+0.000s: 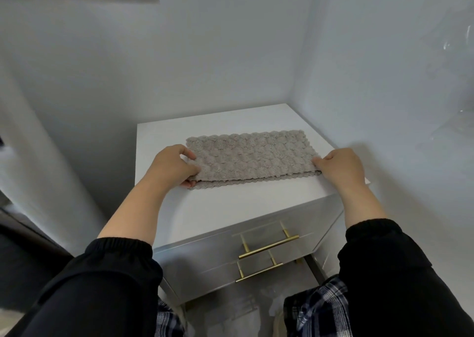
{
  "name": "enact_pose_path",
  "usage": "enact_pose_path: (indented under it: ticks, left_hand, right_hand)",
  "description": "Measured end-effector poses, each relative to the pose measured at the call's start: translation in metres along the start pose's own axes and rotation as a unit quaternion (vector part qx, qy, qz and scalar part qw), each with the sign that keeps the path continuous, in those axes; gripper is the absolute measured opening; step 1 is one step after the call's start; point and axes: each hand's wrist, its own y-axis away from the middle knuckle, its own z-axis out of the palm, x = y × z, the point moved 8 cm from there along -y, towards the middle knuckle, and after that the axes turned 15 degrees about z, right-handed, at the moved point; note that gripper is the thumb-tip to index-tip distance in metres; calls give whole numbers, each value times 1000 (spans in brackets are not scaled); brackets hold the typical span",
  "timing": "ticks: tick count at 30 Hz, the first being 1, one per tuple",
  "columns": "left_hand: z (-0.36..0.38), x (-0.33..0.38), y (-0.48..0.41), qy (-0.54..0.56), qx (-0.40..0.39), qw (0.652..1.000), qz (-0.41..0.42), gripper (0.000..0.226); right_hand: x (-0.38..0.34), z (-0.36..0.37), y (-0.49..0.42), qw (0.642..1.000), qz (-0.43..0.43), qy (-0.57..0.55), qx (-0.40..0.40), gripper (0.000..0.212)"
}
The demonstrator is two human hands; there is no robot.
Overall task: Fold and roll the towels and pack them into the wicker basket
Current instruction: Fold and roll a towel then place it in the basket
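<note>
A beige, bumpy-textured towel lies folded lengthwise on the white cabinet top, its two layers showing along the near edge. My left hand pinches the towel's near left corner, thumb on top and fingers under the upper layer. At the near right corner my right hand grips the folded edge. No wicker basket is in view.
The cabinet stands in a corner between two white walls, with the right wall close to its side. Two drawers with brass bar handles face me below the top. My knees in plaid trousers are near the cabinet's base.
</note>
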Motion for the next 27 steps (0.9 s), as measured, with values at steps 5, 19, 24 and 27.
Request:
enact_pose_path:
  ticks: [5,19,24,27]
  left_hand:
    - [-1,-3,0,-95,-18,995,7,19]
    - [49,45,5,-344,-107,892,272,29]
    - [60,65,12,-321,-190,894,248,26]
    - [78,75,43,-153,-381,902,131,50]
  right_hand:
    - [2,3,-2,999,4,37,10,47]
    - [-8,17,8,996,10,63,-57,46]
    - [-16,11,14,970,-15,-234,-71,18]
    - [-14,24,10,909,37,-383,-159,15]
